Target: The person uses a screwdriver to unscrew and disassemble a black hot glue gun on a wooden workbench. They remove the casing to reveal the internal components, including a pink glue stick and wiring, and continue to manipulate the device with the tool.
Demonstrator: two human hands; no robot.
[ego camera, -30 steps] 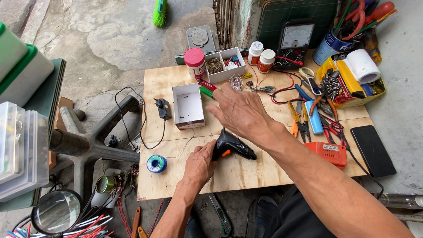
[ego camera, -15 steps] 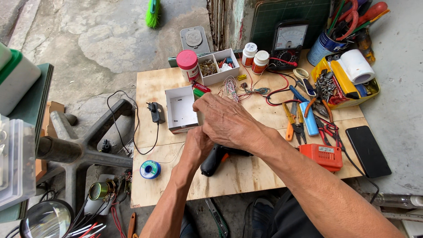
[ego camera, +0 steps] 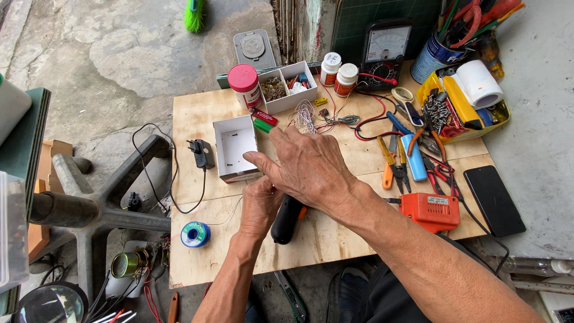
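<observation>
Plywood board (ego camera: 197, 113); black glue gun (ego camera: 286, 220) beneath right hand's (ego camera: 308, 167) fingers (ego camera: 257, 160).

Bare counter (ego camera: 197, 113) lies open at the far left corner and along the near edge right of the solder spool (ego camera: 195, 234). The white box (ego camera: 236, 147) and black adapter (ego camera: 202, 154) block the left middle. Pliers (ego camera: 412, 158), an orange tool (ego camera: 430, 210) and a phone (ego camera: 494, 200) crowd the right side; jars and a meter line the far edge.
</observation>
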